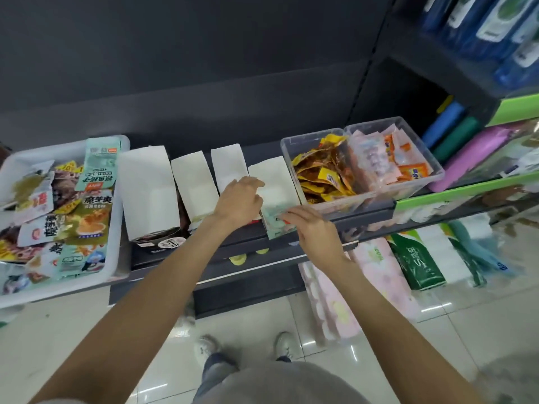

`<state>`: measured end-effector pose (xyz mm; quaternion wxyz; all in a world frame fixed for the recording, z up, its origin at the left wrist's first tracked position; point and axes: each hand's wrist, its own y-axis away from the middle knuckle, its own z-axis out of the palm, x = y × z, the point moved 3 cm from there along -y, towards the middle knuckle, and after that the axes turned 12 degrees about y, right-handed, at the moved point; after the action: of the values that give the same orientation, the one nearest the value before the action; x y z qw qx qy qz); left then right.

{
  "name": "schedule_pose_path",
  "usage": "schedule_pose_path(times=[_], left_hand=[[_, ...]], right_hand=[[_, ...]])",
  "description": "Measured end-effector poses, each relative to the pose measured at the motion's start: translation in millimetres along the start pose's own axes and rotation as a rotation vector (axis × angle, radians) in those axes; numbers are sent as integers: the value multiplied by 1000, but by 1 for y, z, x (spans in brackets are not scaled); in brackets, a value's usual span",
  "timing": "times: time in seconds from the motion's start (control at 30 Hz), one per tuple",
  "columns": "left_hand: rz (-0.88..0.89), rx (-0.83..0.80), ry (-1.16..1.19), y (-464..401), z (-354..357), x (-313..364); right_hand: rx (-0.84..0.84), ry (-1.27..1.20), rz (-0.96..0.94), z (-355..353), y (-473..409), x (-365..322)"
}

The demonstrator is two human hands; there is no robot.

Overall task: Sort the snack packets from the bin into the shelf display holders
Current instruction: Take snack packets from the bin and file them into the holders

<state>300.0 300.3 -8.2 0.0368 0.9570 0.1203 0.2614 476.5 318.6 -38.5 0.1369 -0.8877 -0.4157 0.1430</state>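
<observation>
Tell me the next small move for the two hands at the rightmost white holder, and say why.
Probably push the mint-green packets down and back into the rightmost white holder. The right hand touches their front edge, which seems to stand proud of the holder's low front, while the left hand rests beside the holder's left wall. The white bin still holds more packets.

plastic, card and glossy tile before you
you see a clear glossy plastic tub (318, 141), matt white card holders (145, 182), and a shiny tiled floor (379, 345).

2 outstretched arms, hands curled
</observation>
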Motion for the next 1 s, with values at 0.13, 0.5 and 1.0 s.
schedule_pose_path(times=[0.13,0.5,1.0], left_hand=[[6,-35,2,-6,0,-5],[101,138,72,8,-22,-3],[-115,600,381,177,-160,-239]], right_hand=[[-126,43,-66,14,3,-4],[-209,-15,-26,-25,-6,-18],[-413,-449,-188,8,-132,-229]])
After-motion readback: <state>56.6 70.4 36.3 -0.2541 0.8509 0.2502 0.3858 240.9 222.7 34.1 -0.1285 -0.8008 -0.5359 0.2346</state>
